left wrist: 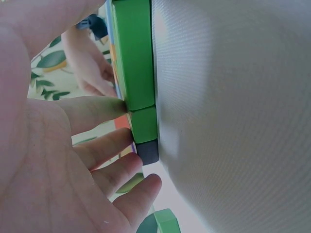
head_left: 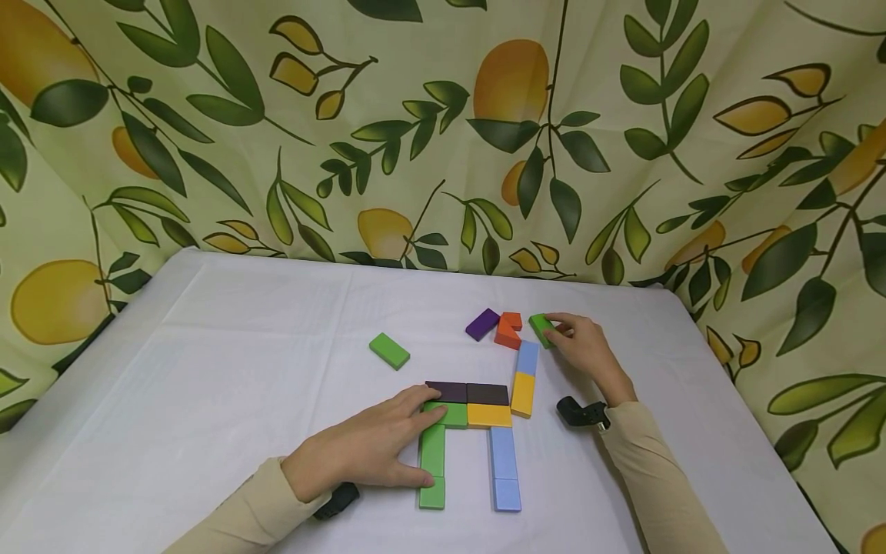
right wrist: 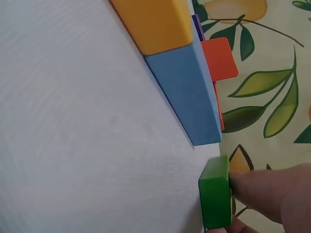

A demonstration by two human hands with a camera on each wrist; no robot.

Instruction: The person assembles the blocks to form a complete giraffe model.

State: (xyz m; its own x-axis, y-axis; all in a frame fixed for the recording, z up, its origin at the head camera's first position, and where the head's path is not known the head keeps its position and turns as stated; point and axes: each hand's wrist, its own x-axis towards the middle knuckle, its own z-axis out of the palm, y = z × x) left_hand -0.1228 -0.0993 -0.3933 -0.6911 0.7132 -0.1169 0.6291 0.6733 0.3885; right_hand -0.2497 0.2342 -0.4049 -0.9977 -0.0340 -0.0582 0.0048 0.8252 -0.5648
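Observation:
At the back right, my right hand (head_left: 584,354) pinches a green block (head_left: 541,331) between thumb and fingers, close beyond the end of a light blue block (head_left: 527,358). That blue block and a yellow block (head_left: 523,396) form a slanting strip. My left hand (head_left: 367,442) rests with extended fingers along the left side of a flat block figure, touching its green blocks (left wrist: 133,58). Two dark blocks (head_left: 487,395) make the figure's top row, above a green and a yellow block (head_left: 488,416). Light blue blocks (head_left: 504,454) run down its right side.
Behind the figure lie a purple block (head_left: 482,325) and orange-red pieces (head_left: 507,335). A loose green block (head_left: 389,351) is farther left. The white-covered table (head_left: 242,369) ends at a fruit-patterned curtain (head_left: 388,154). Black wrist cameras (head_left: 580,412) sit at both wrists.

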